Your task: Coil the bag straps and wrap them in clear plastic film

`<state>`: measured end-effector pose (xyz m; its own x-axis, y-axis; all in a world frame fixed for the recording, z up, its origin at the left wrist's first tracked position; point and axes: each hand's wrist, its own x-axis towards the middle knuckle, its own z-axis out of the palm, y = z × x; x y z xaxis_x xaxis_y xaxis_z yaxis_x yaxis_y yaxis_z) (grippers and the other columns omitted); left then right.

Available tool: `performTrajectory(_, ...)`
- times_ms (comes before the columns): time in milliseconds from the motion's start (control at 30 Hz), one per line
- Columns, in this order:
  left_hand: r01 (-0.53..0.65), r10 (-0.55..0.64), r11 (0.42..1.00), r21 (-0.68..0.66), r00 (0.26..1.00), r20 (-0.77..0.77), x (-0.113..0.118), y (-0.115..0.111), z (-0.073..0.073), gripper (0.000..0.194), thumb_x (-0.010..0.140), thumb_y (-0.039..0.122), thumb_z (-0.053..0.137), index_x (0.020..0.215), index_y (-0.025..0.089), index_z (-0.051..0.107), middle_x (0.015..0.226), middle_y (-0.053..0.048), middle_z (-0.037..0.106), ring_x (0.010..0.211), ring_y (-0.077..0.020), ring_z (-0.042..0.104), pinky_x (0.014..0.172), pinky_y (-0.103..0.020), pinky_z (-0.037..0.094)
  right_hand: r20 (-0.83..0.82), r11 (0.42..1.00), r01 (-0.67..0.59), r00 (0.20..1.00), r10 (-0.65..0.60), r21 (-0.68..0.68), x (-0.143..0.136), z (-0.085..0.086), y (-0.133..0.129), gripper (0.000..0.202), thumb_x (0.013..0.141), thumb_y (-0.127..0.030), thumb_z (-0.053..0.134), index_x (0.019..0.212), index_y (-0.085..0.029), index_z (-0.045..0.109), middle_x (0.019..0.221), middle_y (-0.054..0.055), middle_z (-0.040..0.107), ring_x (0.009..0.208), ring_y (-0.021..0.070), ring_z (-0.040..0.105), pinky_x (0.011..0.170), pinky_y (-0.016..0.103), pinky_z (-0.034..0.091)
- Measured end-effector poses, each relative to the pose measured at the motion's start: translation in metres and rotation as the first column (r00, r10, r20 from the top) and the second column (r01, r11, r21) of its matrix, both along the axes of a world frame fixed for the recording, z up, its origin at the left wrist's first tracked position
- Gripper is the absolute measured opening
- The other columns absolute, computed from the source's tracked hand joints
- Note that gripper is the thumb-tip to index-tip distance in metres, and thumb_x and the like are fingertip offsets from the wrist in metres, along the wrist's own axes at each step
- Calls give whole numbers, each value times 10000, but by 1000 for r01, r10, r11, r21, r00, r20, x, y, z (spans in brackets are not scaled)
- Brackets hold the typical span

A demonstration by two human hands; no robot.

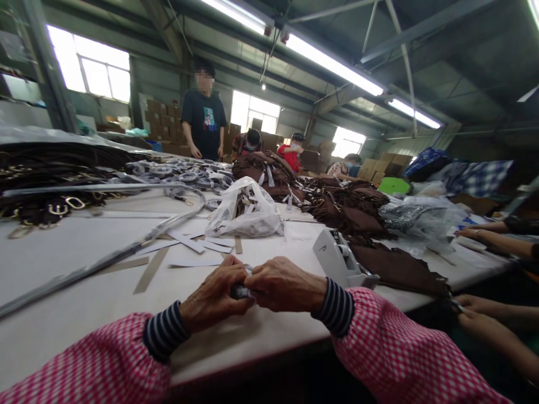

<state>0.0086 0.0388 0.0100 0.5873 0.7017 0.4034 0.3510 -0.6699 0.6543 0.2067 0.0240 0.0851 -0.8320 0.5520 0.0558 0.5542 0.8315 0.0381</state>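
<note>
My left hand [215,290] and my right hand [287,284] meet above the front of the white table [229,342]. Both are closed around a small dark strap piece in clear plastic [241,291]; most of it is hidden by my fingers. A long strap in clear plastic [126,252] lies to the left, curving toward the back. Just beyond my hands are white and grey-brown card strips [185,241]. A white boxy device, apparently a tape dispenser [332,255], stands beyond my right wrist.
Behind the strips sits a clear plastic bag [248,210] of offcuts. Dark straps with metal buckles [54,193], coiled wrapped straps [185,171] and brown bags [345,207] cover the back. At right, co-workers' hands [484,314] hold a brown piece [400,269]. A person [204,123] stands behind.
</note>
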Motion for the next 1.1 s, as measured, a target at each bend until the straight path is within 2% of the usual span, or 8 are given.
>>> performTrajectory(133, -78, 84, 992, -98, 995, 58, 2, 0, 0, 109, 761, 298, 710, 752, 199, 666, 849, -31, 631, 909, -243, 559, 794, -342, 431, -57, 999, -32, 998, 31, -10, 10, -3, -5, 82, 838, -116, 655, 857, -194, 636, 851, 7, 697, 705, 148, 614, 615, 265, 357)
performTrajectory(267, -169, 212, 951, -259, 966, 147, 4, 2, 6, 137, 735, 316, 723, 768, 183, 706, 813, -21, 649, 829, -225, 568, 762, -335, 418, -104, 982, 61, 994, -43, 177, 11, -16, -14, 166, 894, -176, 631, 1060, -181, 632, 998, 52, 675, 824, 197, 621, 627, 297, 411)
performTrajectory(500, 161, 159, 768, -620, 890, 428, -7, 5, 14, 210, 736, 355, 759, 818, 167, 715, 792, -8, 657, 786, -186, 543, 738, -302, 397, -337, 877, 229, 938, -83, 422, -6, -57, -11, 209, 1057, -181, 514, 1245, -128, 587, 1036, 94, 668, 923, 256, 586, 699, 367, 490)
performTrajectory(600, 144, 196, 727, -672, 894, 404, -14, 8, 14, 220, 785, 383, 710, 866, 181, 687, 850, -10, 649, 801, -180, 527, 714, -289, 377, -402, 853, 281, 911, -93, 439, -12, -63, -6, 223, 1051, -161, 521, 1254, -114, 599, 1058, 106, 669, 957, 273, 575, 712, 380, 496)
performTrajectory(767, 55, 133, 812, -581, 952, 276, -16, 13, 14, 256, 859, 455, 646, 878, 201, 627, 899, -13, 632, 871, -207, 547, 748, -299, 419, -463, 854, 322, 880, -110, 409, -21, -65, -4, 227, 1041, -140, 528, 1253, -131, 609, 1077, 105, 663, 992, 275, 569, 750, 377, 511)
performTrajectory(900, -44, 63, 951, -306, 997, 53, -17, 13, 11, 326, 958, 532, 538, 939, 221, 632, 904, -23, 647, 865, -235, 573, 783, -329, 467, -514, 889, 363, 839, -181, 279, -17, -65, -15, 212, 1016, -202, 606, 1224, -173, 634, 1101, 88, 655, 1030, 267, 584, 811, 368, 541)
performTrajectory(1000, -64, 62, 983, -170, 998, -19, -20, 19, 2, 351, 990, 574, 500, 1093, 260, 618, 1086, -38, 674, 1037, -275, 608, 940, -363, 475, -628, 922, 363, 751, -203, 137, 12, -56, -28, 281, 958, -236, 709, 1232, -212, 651, 1173, 75, 647, 1085, 249, 597, 902, 353, 546)
performTrajectory(1100, -129, 127, 979, -154, 992, -29, -20, 28, -9, 409, 987, 628, 469, 1199, 296, 579, 1218, -42, 643, 1143, -301, 596, 1006, -394, 464, -798, 874, 485, 542, -263, 41, 77, -34, -43, 258, 963, -235, 677, 1221, -225, 675, 1201, 82, 645, 1121, 244, 594, 965, 369, 519)
